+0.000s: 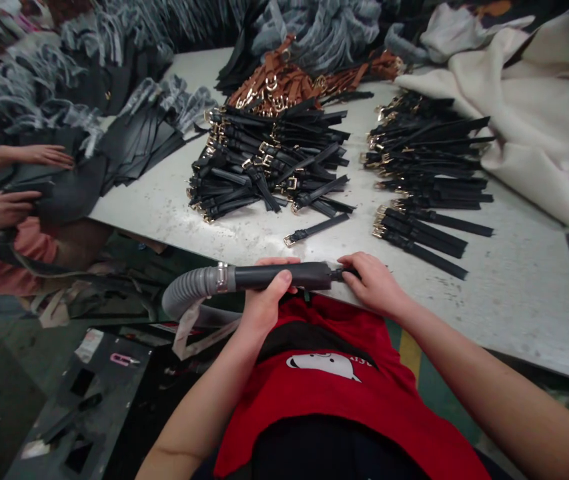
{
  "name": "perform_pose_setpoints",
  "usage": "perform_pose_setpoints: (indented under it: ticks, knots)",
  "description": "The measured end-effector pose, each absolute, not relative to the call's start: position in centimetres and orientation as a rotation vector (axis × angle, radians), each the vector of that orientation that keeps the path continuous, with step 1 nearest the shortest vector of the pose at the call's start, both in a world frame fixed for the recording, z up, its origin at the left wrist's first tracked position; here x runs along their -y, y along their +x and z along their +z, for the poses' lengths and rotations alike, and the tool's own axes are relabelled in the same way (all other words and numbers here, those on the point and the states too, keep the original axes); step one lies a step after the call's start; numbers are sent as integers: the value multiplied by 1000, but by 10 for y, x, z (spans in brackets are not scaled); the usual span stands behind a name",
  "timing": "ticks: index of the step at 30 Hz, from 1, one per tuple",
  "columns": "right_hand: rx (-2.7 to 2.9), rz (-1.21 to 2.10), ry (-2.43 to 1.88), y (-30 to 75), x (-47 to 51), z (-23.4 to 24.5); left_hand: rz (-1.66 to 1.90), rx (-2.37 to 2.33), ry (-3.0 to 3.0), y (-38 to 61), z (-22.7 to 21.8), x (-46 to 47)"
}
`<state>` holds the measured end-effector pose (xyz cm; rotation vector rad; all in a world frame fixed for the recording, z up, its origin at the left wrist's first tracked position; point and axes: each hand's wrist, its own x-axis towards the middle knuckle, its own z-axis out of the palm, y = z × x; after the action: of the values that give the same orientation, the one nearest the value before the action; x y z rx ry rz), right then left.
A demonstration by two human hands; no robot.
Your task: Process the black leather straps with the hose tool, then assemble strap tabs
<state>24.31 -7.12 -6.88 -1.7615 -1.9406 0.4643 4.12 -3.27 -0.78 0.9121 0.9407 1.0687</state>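
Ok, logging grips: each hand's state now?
Left hand: closed, holding a black cylindrical nozzle.
Right hand: fingers closed on a slim black strap-like piece at the nozzle's end.

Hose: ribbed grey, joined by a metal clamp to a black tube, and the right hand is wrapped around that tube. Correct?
Wrong hand: the head view shows the left hand wrapped around the black tube. The right hand pinches a small black piece at the tube's end. The ribbed grey hose and metal clamp are as you said.

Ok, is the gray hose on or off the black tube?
On: a metal clamp rings the gray hose where it meets the black tube.
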Motion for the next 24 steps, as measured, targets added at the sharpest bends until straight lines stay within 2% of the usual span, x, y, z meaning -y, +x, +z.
perform_pose_setpoints:
  ticks: [14,24]
  knots:
    - [1925,380,-1811,246,70,-73,1076,-987,1136,65,0,28]
    - [1940,382,-1772,249,71,-70,1158,-976,834,17,-10,16]
